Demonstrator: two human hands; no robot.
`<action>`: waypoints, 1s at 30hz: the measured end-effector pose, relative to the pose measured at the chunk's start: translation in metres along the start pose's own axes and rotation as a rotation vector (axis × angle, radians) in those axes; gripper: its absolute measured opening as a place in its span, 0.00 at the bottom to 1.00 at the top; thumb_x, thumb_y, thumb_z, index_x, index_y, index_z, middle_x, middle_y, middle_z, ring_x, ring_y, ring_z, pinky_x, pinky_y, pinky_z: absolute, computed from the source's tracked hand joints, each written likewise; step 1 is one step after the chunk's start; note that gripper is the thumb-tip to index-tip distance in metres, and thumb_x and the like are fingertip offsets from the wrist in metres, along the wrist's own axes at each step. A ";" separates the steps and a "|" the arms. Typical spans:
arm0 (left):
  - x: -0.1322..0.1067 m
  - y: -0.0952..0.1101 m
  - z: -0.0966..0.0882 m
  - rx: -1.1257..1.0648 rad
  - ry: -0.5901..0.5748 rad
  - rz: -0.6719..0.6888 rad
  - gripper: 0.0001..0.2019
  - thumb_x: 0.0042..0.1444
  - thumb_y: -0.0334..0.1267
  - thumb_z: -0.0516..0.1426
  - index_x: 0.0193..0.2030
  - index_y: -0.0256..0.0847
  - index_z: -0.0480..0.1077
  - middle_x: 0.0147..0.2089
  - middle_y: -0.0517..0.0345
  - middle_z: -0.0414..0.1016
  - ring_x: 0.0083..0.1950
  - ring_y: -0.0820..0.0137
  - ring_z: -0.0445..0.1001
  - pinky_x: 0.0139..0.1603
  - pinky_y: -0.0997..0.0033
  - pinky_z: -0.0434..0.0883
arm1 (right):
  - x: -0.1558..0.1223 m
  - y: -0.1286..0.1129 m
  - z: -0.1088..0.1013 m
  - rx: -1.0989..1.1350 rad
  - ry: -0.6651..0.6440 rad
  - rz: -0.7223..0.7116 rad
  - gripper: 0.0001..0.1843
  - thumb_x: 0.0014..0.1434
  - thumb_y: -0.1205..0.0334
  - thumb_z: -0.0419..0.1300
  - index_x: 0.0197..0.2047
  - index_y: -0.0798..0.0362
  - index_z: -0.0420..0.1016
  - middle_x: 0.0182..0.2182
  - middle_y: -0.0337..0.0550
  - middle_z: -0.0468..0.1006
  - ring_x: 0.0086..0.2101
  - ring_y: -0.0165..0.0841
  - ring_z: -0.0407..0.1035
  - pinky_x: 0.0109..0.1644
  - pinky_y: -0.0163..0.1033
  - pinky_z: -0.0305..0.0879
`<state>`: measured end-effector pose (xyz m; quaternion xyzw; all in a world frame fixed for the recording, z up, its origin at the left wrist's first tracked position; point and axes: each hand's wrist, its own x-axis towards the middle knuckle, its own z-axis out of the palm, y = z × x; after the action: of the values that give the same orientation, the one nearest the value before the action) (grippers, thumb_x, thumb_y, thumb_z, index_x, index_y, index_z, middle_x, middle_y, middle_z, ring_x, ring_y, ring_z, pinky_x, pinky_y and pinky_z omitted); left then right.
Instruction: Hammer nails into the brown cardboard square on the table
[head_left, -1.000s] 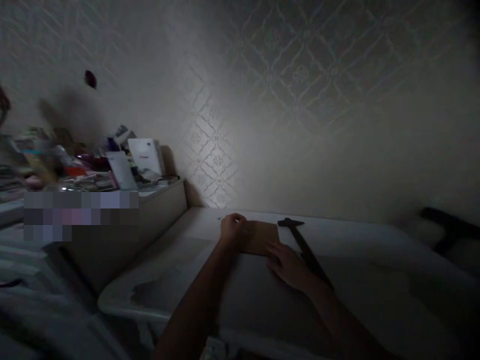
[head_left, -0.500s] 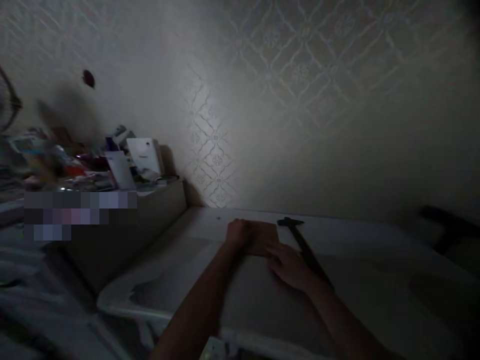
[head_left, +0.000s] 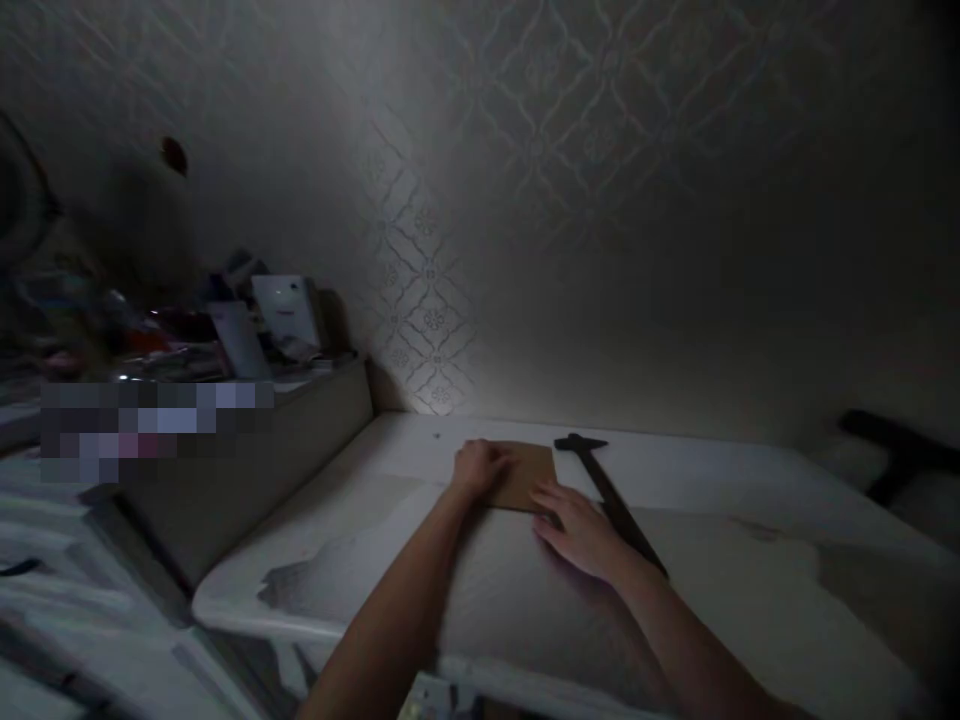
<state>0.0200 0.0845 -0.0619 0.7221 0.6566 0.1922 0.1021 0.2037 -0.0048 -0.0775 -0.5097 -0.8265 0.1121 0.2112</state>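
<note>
A small brown rectangular board (head_left: 527, 474) lies flat on a white table (head_left: 697, 560) in a dim room. My left hand (head_left: 478, 466) rests on the board's left edge with its fingers curled over it. My right hand (head_left: 579, 528) lies flat at the board's near right corner, fingers stretched out and touching it. A long dark T-shaped ruler (head_left: 609, 492) lies on the table just right of the board, partly behind my right hand.
A low cabinet (head_left: 247, 440) at the left carries a clutter of boxes and papers (head_left: 262, 318). Patterned wallpaper (head_left: 525, 200) rises directly behind the table. A dark object (head_left: 896, 450) sits at the far right edge.
My left hand has slid a little to the right along the board's left edge. The right hand and the ruler stay where they were. The light on the wall has dimmed.
</note>
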 end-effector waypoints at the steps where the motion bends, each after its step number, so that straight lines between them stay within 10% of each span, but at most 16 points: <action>1: 0.000 0.000 0.000 0.004 0.003 0.008 0.19 0.59 0.55 0.56 0.43 0.44 0.80 0.44 0.51 0.81 0.49 0.62 0.76 0.47 0.72 0.69 | 0.000 0.000 0.000 0.000 0.002 0.002 0.25 0.61 0.62 0.53 0.60 0.59 0.71 0.62 0.54 0.67 0.62 0.42 0.59 0.67 0.50 0.53; 22: 0.003 -0.002 0.005 0.007 0.005 0.067 0.21 0.57 0.59 0.57 0.45 0.45 0.79 0.49 0.52 0.80 0.51 0.60 0.75 0.50 0.68 0.68 | 0.000 0.004 0.007 0.054 0.053 -0.006 0.23 0.60 0.64 0.56 0.58 0.56 0.74 0.60 0.54 0.70 0.61 0.42 0.61 0.66 0.50 0.55; 30: 0.005 -0.002 0.006 0.000 -0.009 0.033 0.20 0.58 0.58 0.57 0.42 0.45 0.80 0.47 0.54 0.80 0.50 0.61 0.76 0.49 0.69 0.69 | 0.003 0.024 -0.007 -0.086 0.344 0.094 0.22 0.63 0.64 0.51 0.58 0.58 0.73 0.54 0.55 0.76 0.54 0.41 0.69 0.62 0.48 0.60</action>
<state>0.0214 0.0898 -0.0675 0.7338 0.6441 0.1904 0.1020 0.2247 0.0088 -0.0804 -0.5680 -0.7574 -0.0023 0.3221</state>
